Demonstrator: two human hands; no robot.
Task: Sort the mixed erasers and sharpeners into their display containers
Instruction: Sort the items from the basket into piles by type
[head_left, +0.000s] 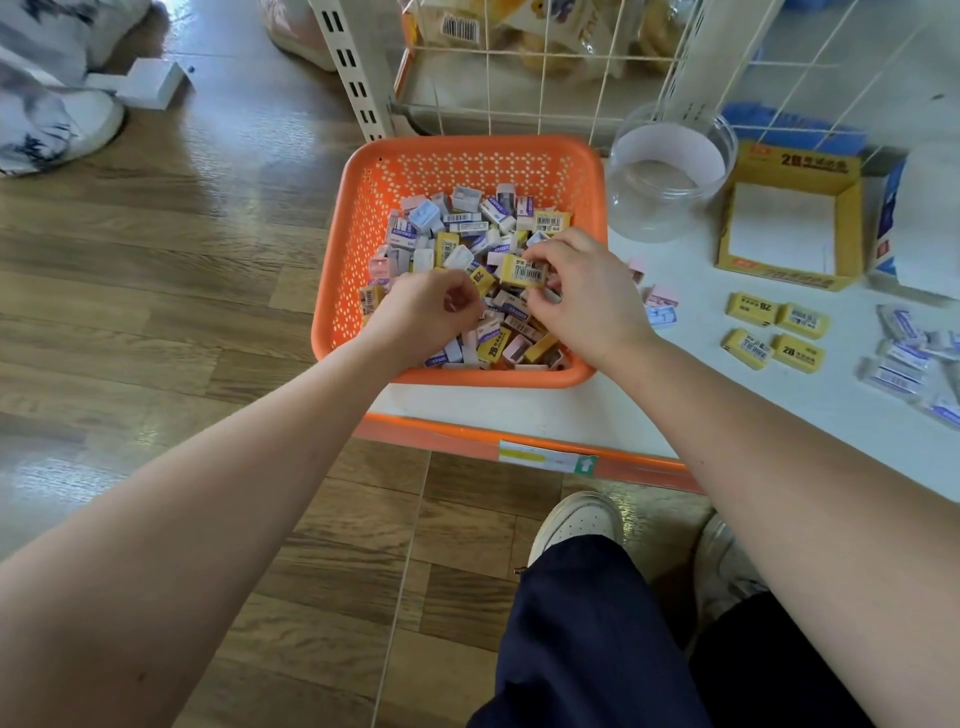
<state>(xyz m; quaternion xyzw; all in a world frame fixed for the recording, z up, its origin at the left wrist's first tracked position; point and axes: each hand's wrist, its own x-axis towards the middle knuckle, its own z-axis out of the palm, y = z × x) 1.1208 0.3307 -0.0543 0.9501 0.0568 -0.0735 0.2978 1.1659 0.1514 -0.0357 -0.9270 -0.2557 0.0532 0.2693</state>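
An orange perforated basket (358, 218) on a white shelf holds a heap of mixed yellow, purple-white and pastel erasers and sharpeners. Both hands are over the heap. My right hand (587, 296) pinches a yellow eraser (522, 270) with a barcode between thumb and fingers. My left hand (431, 309) hangs just left of it with fingers curled; whether it holds a small piece cannot be told. To the right stand a clear round plastic container (670, 171) and a yellow open display box (789, 218), both with nothing inside.
On the white shelf (675, 395) lie several yellow erasers (774, 332), a pile of purple-white erasers (909, 358) and pastel sharpeners (660, 306). A wire grid (545, 67) stands behind. The shelf's orange edge (467, 436) is near my shoes. Another person's shoes are at far left.
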